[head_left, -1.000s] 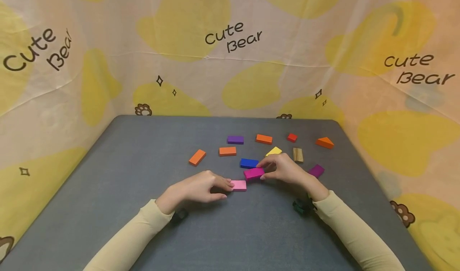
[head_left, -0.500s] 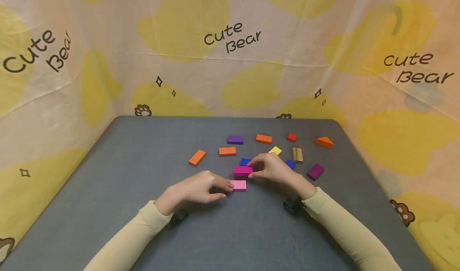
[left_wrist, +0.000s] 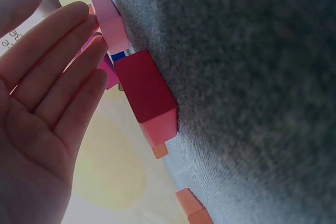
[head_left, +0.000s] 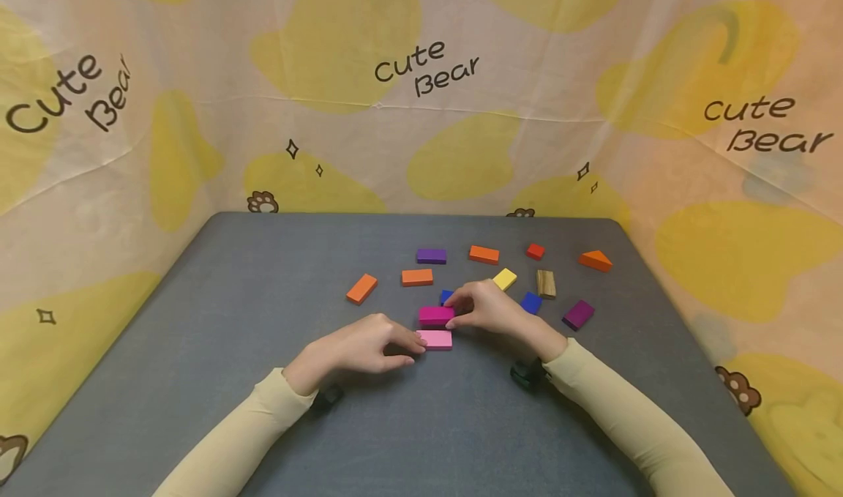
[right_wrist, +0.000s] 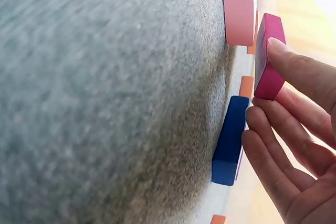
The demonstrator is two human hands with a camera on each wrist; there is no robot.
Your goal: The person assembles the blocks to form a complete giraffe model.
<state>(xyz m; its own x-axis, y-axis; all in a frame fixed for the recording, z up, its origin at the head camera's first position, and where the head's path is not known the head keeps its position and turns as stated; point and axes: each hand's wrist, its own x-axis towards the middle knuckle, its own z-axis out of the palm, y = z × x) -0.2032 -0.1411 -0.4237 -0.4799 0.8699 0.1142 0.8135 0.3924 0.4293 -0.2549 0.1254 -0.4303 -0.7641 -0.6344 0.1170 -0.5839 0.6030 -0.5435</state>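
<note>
A light pink block (head_left: 437, 340) lies flat on the grey table. My left hand (head_left: 370, 343) touches its left end with straight fingertips. In the left wrist view a red block (left_wrist: 144, 90) sits beside those fingers; the hand hides it in the head view. My right hand (head_left: 494, 311) pinches a magenta block (head_left: 435, 315) by its right end, between thumb and fingers. The magenta block is held raised, just behind and over the pink one. A blue block (right_wrist: 231, 142) shows under the right fingers in the right wrist view, partly covered in the head view.
Behind the hands lie orange blocks (head_left: 418, 277), a violet block (head_left: 431, 256), a yellow block (head_left: 505, 279) and a small red block (head_left: 536, 252). To the right are another blue block (head_left: 530, 304), a wood-grain block (head_left: 546, 284), a purple block (head_left: 579, 315) and an orange triangle (head_left: 596, 260).
My right hand has carried the magenta block leftward, from the pink block's right side to behind and over it. The left hand has stayed at the pink block.
</note>
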